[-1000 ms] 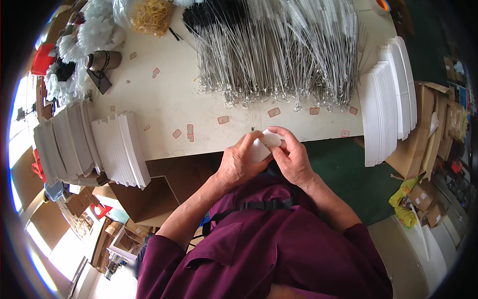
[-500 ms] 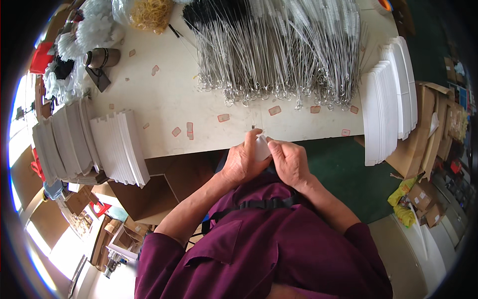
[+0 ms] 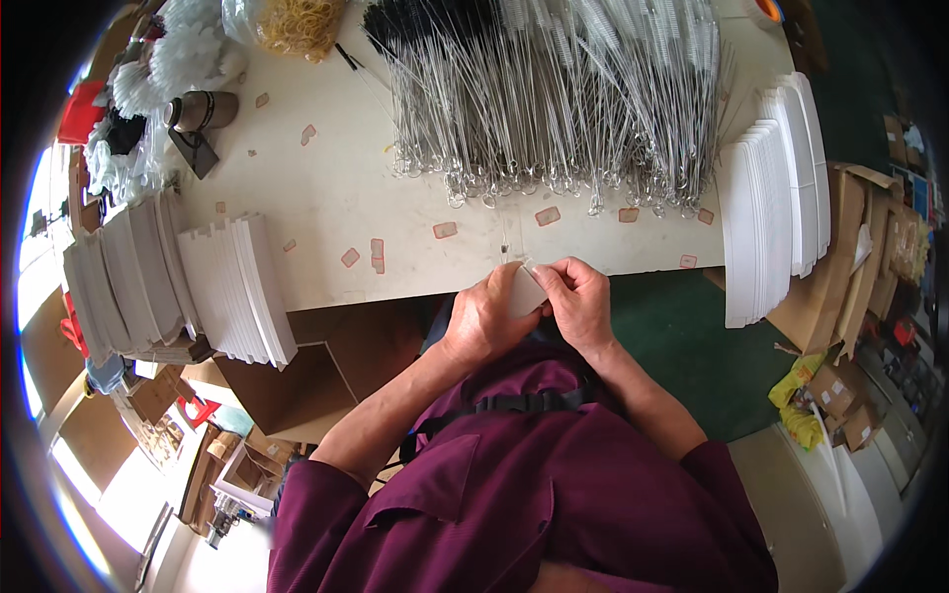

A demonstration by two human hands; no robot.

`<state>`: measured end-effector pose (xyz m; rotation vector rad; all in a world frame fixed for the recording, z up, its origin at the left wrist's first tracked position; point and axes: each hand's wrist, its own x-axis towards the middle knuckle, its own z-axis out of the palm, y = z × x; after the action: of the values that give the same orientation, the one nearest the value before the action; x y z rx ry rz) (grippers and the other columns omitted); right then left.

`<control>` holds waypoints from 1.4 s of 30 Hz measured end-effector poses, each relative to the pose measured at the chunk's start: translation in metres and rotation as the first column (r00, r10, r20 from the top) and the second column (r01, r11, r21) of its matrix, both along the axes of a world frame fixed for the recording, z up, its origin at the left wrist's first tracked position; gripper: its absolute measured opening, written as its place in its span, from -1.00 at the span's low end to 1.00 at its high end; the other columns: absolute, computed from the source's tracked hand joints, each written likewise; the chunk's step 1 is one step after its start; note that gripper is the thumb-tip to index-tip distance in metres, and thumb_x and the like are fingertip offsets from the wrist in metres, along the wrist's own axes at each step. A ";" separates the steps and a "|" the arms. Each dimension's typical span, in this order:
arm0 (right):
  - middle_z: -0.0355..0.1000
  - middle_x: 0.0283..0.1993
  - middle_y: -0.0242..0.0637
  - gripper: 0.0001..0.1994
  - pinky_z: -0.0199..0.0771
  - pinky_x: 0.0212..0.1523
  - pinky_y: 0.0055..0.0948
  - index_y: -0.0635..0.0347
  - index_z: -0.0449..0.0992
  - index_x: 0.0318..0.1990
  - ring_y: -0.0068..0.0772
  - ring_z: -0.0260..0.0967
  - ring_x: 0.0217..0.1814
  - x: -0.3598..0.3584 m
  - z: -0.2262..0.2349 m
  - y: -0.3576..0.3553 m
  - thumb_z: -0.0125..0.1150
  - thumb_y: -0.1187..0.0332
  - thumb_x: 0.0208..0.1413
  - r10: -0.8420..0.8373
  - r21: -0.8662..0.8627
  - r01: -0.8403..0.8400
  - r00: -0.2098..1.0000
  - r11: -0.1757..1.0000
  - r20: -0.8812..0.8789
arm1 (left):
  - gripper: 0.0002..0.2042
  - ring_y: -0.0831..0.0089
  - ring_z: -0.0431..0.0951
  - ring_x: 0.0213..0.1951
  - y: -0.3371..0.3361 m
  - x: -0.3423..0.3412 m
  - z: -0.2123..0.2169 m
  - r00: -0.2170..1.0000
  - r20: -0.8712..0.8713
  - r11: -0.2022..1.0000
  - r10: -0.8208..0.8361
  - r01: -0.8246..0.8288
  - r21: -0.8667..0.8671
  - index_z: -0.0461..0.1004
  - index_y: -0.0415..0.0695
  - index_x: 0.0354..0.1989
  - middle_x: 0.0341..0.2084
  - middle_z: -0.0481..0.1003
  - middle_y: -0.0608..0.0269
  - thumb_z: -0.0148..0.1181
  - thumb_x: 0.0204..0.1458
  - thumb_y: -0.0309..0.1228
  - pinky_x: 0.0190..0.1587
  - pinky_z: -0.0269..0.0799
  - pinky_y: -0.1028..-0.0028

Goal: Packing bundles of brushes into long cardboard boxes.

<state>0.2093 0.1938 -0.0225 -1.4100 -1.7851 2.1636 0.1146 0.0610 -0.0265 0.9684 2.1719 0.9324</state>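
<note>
1. While the table (image 3: 395,188) carries the wire brush pile (image 3: 554,99) at twelve o'clock, work at its near edge.
2. Left hand (image 3: 484,321) and right hand (image 3: 578,301): fingers clamped on the card.
3. Keep the small white card (image 3: 526,292) flat and square between both hands.

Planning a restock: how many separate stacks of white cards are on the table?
3: two fanned side by side at the left edge, one along the right edge. The hands hold one more white piece; others may be hidden.
</note>
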 end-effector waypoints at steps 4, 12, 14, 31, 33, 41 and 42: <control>0.58 -0.50 -0.22 -0.78 0.49 -0.42 -0.48 0.34 0.57 -0.34 -0.62 0.49 -0.49 0.001 0.001 -0.005 0.32 0.33 0.23 0.047 0.175 -0.041 0.998 0.984 -0.030 | -0.41 -0.08 0.67 -0.30 -0.001 0.002 0.001 1.000 0.001 1.000 0.018 -0.018 0.002 0.38 -0.30 0.06 -0.31 0.60 -0.14 0.46 -0.11 -0.27 -0.29 0.61 0.09; 0.51 -0.43 -0.18 -0.67 0.46 -0.40 -0.40 0.25 0.60 0.06 -0.37 0.46 -0.46 0.005 0.003 -0.008 0.33 0.30 0.21 0.276 0.442 -0.200 0.954 0.874 -0.115 | -0.44 -0.11 0.66 -0.31 -0.004 -0.003 -0.002 0.997 0.035 0.998 0.066 -0.066 0.002 0.39 -0.27 0.07 -0.36 0.60 -0.17 0.45 -0.09 -0.30 -0.29 0.60 0.08; 0.48 -0.43 -0.21 -0.63 0.46 -0.38 -0.39 0.25 0.58 0.11 -0.38 0.44 -0.45 0.005 0.003 -0.008 0.34 0.30 0.19 0.359 0.470 -0.290 0.931 0.834 -0.064 | -0.45 -0.12 0.66 -0.31 -0.006 -0.003 -0.003 0.997 0.045 0.998 0.065 -0.066 0.020 0.39 -0.26 0.07 -0.36 0.60 -0.17 0.44 -0.09 -0.32 -0.28 0.60 0.08; 0.58 -0.25 -0.33 -0.65 0.47 -0.23 -0.57 0.31 0.52 0.19 -0.68 0.41 -0.27 -0.005 -0.008 -0.024 0.18 0.41 0.30 0.179 0.167 -0.154 0.973 0.974 -0.144 | -0.57 -0.02 0.64 -0.15 -0.042 -0.038 0.017 0.956 0.291 0.995 0.045 -0.019 -0.094 0.47 -0.23 0.04 -0.31 0.59 -0.15 0.36 0.02 -0.32 -0.10 0.55 0.18; 0.57 -0.23 -0.35 -0.66 0.49 -0.20 -0.57 0.32 0.52 0.19 -0.64 0.43 -0.26 -0.006 -0.026 -0.023 0.16 0.36 0.34 0.013 -0.039 -0.022 0.976 0.999 -0.217 | -0.60 0.02 0.65 -0.14 -0.067 -0.051 0.016 0.901 0.432 0.985 0.051 0.027 -0.171 0.49 -0.24 0.01 -0.31 0.59 -0.13 0.36 0.04 -0.30 -0.07 0.53 0.21; 0.60 -0.25 -0.27 -0.72 0.55 -0.19 -0.53 0.37 0.57 -0.03 -0.55 0.50 -0.28 0.012 -0.060 -0.016 0.19 0.28 0.34 0.246 -0.035 -0.247 0.969 0.968 -0.032 | -0.84 -0.15 0.60 -0.42 -0.191 -0.141 -0.005 0.902 -0.393 0.746 0.181 -0.386 -0.542 0.43 -0.16 -0.30 -0.53 0.55 -0.09 0.13 0.21 -0.33 -0.39 0.52 0.03; 0.61 -0.25 -0.25 -0.73 0.57 -0.21 -0.52 0.36 0.58 -0.04 -0.54 0.52 -0.30 0.016 -0.061 -0.017 0.19 0.29 0.34 0.256 -0.027 -0.257 0.966 0.966 -0.020 | -0.83 -0.18 0.59 -0.40 -0.207 -0.158 -0.015 0.862 -0.447 0.714 0.239 -0.468 -0.521 0.43 -0.15 -0.30 -0.52 0.55 -0.12 0.11 0.23 -0.31 -0.35 0.51 -0.02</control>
<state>0.2253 0.1770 -0.0831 -1.2211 -2.0404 2.3199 -0.0438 -0.1462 -0.0416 0.3951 2.7707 0.1300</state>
